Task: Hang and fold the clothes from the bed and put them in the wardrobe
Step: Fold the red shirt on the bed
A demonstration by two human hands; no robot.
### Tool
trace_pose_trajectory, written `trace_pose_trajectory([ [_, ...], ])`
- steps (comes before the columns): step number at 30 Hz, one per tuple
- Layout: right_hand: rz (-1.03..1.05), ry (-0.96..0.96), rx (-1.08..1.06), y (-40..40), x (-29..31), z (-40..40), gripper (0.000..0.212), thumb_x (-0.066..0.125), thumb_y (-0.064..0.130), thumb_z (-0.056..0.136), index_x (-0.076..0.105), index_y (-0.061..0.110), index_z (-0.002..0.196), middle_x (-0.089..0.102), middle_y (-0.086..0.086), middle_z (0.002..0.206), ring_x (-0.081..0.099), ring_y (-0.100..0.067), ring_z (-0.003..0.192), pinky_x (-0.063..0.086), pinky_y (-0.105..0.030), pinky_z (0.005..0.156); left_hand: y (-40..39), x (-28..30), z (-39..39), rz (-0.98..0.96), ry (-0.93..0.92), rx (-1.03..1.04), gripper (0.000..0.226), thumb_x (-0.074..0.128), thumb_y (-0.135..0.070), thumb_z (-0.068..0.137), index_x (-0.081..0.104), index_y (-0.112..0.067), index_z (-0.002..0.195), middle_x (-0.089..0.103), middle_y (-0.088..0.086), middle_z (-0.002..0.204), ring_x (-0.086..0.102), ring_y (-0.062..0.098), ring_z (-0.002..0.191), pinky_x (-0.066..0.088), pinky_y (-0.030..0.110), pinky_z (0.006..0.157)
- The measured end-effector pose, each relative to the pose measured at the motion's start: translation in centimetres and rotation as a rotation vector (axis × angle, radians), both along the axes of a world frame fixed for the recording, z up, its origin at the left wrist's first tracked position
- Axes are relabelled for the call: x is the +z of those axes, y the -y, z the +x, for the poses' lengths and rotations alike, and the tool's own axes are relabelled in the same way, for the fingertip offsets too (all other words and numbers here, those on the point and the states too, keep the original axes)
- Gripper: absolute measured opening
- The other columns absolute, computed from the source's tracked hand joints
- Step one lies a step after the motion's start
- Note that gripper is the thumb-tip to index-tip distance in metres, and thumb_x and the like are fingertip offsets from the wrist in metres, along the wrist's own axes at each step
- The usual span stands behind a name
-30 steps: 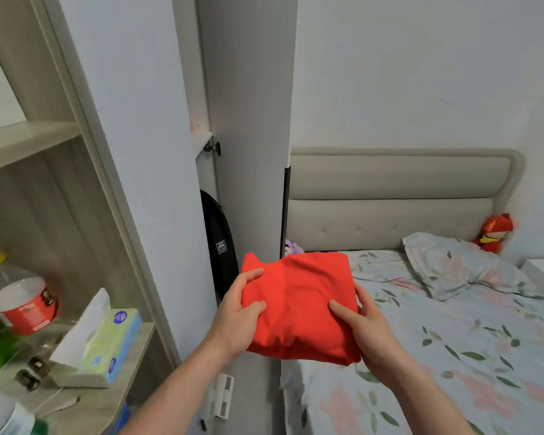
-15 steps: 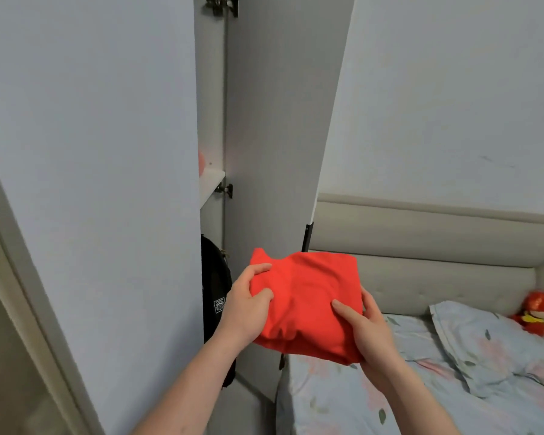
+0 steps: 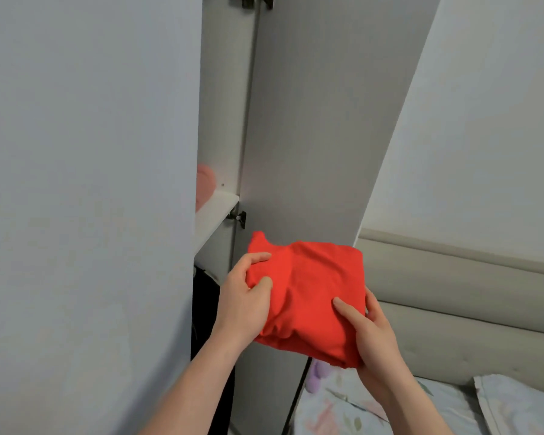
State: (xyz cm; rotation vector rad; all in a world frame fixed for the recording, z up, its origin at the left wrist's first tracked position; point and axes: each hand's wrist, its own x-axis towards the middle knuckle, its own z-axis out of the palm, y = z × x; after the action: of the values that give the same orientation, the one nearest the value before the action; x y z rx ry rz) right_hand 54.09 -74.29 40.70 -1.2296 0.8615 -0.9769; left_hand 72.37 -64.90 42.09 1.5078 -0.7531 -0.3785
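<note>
A folded red garment (image 3: 311, 293) is held up in front of the wardrobe's narrow opening. My left hand (image 3: 244, 301) grips its left edge, thumb on top. My right hand (image 3: 369, 332) holds its lower right corner, thumb pressed on the cloth and fingers underneath. Just up and to the left of the garment is a white wardrobe shelf (image 3: 215, 211), with something pink (image 3: 205, 185) lying at its back. Dark clothing (image 3: 203, 309) hangs below that shelf.
A white wardrobe door (image 3: 85, 215) fills the left. Another open door panel (image 3: 311, 136) stands behind the garment. At the lower right are the bed (image 3: 358, 406) with its floral sheet, a pillow (image 3: 515, 400) and the padded headboard (image 3: 468, 293).
My view has swung up and left, away from the side shelves, toward the wardrobe opening. Both hands have carried the red garment closer to the shelf, with the same grip.
</note>
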Motion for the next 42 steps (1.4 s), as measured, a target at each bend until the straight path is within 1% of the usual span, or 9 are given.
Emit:
trace_pose_trajectory([
  [5,-0.017,0.056,0.13,6.2,0.9,5.9,0.069,0.085,0.031,0.068,0.064,0.027,0.133,0.077,0.0,0.121,0.073,-0.022,0.112,0.053,-0.046,0.104,4.2,1.1,4.5,-0.01,0.009,0.104,0.043,0.059,-0.016,0.081,0.065,-0.049,0.108,0.068,-0.008,0.084,0.054,0.009,0.055,0.045,0.021,0.057],
  [9,-0.03,0.087,0.23,11.1,1.5,10.7,0.076,0.085,0.033,0.064,0.062,0.028,0.137,0.076,0.001,0.124,0.072,-0.022,0.115,0.051,-0.045,0.106,7.0,2.3,7.8,-0.001,-0.008,0.192,0.048,0.054,-0.03,0.07,0.062,-0.055,0.11,0.067,-0.029,0.096,0.064,-0.002,0.082,0.046,0.016,0.066],
  [12,-0.028,0.089,0.32,13.6,2.1,13.6,0.074,0.086,0.035,0.066,0.062,0.031,0.136,0.076,0.002,0.125,0.072,-0.02,0.115,0.052,-0.042,0.103,8.3,2.8,9.6,-0.007,-0.038,0.24,0.048,0.055,-0.028,0.071,0.061,-0.055,0.111,0.066,-0.034,0.098,0.066,-0.003,0.084,0.049,0.021,0.072],
  [17,0.014,0.087,0.375,15.7,2.6,16.8,0.065,0.084,0.037,0.072,0.064,0.032,0.134,0.076,0.003,0.123,0.074,-0.019,0.112,0.055,-0.044,0.1,9.7,3.6,11.4,-0.01,-0.043,0.284,0.048,0.058,-0.024,0.075,0.061,-0.052,0.114,0.066,-0.024,0.108,0.065,-0.002,0.095,0.053,0.03,0.086],
  [21,0.059,0.074,0.365,16.2,3.0,18.2,0.044,0.076,0.029,0.087,0.066,0.032,0.13,0.077,0.004,0.12,0.075,-0.02,0.108,0.057,-0.052,0.1,10.1,4.3,12.2,-0.009,-0.037,0.294,0.048,0.061,-0.015,0.083,0.059,-0.048,0.118,0.065,-0.02,0.114,0.065,0.003,0.099,0.052,0.03,0.088],
  [27,0.061,0.095,0.367,16.6,4.3,19.4,0.034,0.073,0.024,0.088,0.069,0.03,0.122,0.078,0.001,0.116,0.076,-0.02,0.098,0.059,-0.049,0.088,10.4,4.9,12.6,-0.043,-0.04,0.314,0.05,0.064,-0.016,0.082,0.058,-0.05,0.119,0.065,-0.021,0.112,0.062,-0.01,0.09,0.046,0.017,0.077],
  [32,0.048,0.114,0.421,18.4,5.7,22.0,0.029,0.072,0.023,0.089,0.073,0.031,0.116,0.078,-0.001,0.116,0.075,-0.021,0.1,0.055,-0.059,0.098,11.2,6.4,13.2,-0.079,-0.023,0.366,0.05,0.065,-0.015,0.083,0.056,-0.049,0.119,0.064,-0.019,0.111,0.06,-0.013,0.085,0.048,0.021,0.076],
  [36,0.057,0.173,0.493,20.0,6.8,25.5,0.03,0.069,0.02,0.09,0.072,0.026,0.12,0.077,-0.006,0.119,0.071,-0.031,0.116,0.049,-0.069,0.103,11.9,8.2,14.4,-0.082,0.076,0.432,0.048,0.065,-0.017,0.085,0.056,-0.045,0.123,0.059,-0.014,0.124,0.061,-0.004,0.102,0.052,0.028,0.093],
  [42,0.073,0.29,0.637,22.3,8.4,31.8,0.036,0.064,0.015,0.093,0.07,0.02,0.128,0.075,-0.009,0.124,0.068,-0.036,0.121,0.049,-0.063,0.107,14.1,10.6,16.5,-0.037,0.208,0.616,0.053,0.066,-0.019,0.085,0.053,-0.04,0.133,0.048,-0.018,0.129,0.049,0.001,0.117,0.038,0.024,0.102],
])
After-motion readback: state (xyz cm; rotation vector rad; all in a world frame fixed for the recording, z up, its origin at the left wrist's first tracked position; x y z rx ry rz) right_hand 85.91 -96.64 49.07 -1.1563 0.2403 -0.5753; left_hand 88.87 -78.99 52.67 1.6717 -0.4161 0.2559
